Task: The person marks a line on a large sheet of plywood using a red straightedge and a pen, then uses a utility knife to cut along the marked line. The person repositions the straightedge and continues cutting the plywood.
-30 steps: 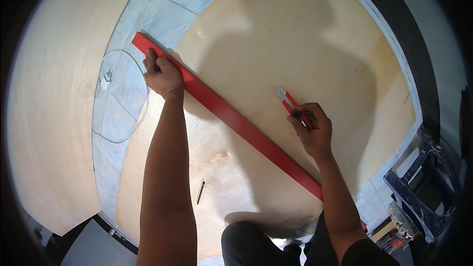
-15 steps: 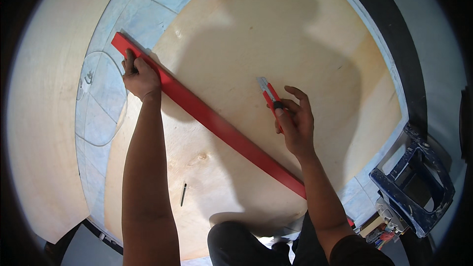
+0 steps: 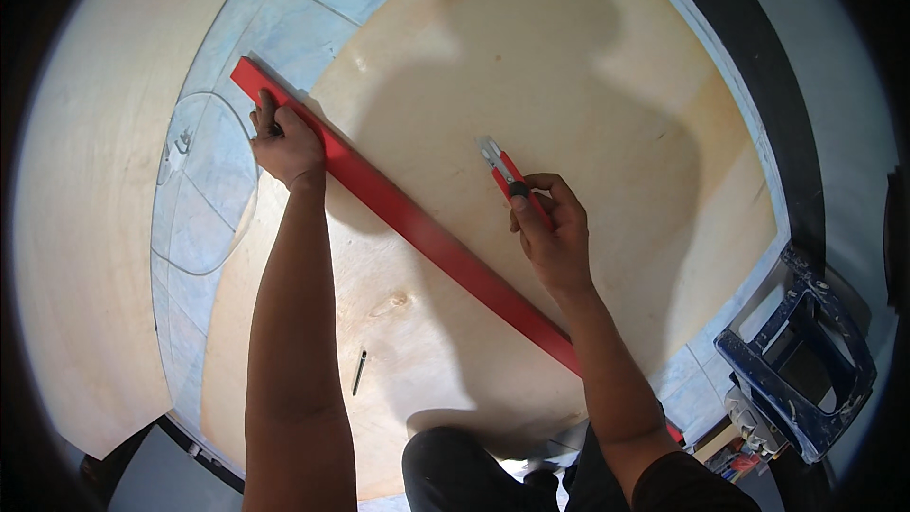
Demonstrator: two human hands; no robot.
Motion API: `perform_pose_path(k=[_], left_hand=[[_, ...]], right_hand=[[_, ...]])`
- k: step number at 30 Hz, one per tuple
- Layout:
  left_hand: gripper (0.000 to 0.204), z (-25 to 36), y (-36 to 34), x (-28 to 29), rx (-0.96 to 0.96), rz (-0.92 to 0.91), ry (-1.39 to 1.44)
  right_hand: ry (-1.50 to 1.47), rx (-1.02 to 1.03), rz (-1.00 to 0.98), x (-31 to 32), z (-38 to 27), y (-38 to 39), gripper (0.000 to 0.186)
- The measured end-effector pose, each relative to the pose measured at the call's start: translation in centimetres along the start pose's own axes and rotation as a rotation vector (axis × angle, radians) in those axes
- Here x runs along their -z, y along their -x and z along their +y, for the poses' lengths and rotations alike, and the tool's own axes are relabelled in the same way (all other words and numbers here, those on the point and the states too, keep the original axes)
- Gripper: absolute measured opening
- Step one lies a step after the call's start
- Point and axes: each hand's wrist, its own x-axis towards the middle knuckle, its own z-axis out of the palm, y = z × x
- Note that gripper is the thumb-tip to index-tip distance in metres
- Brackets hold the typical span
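Note:
A long red straight bar (image 3: 417,228) lies slantwise over a pale plywood sheet (image 3: 398,66), its far-left end jutting past the sheet's edge. My left hand (image 3: 292,147) grips this bar near that end, thumb on top and fingers over its side. To the right of the bar, my right hand (image 3: 555,228) holds a red and grey utility knife (image 3: 502,169) with a black slider. The knife points up and left, apart from the bar, above the plywood. The bar's near end passes behind my right forearm.
A pencil-like dark stick (image 3: 359,373) lies on the plywood near my left forearm. A white cable (image 3: 204,270) loops over the blue tiles (image 3: 284,14) at left. A paint-spattered blue stool (image 3: 749,360) stands at right. Another pale board (image 3: 95,228) fills the left side.
My right hand has shifted slightly left with the knife, its fingers curling more closely around the handle. My left hand still grips the bar. The whole view has shifted a little.

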Motion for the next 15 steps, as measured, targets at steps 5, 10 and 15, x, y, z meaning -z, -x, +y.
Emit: perform_pose_path(k=[5,10,15], left_hand=[[0.053,-0.1,0.0,0.0,-0.045,0.017,-0.017],[0.053,0.0,0.2,-0.2,-0.009,0.012,0.004],[0.055,-0.6,-0.1,-0.1,-0.038,-0.013,-0.031]], right_hand=[[0.08,0.082,0.106,-2.0,1.0,-0.6,0.019],[0.263,0.189,0.21,-3.2,1.5,-1.1,0.028],[0.57,0.234,0.265,-4.0,1.4,-1.3,0.033]])
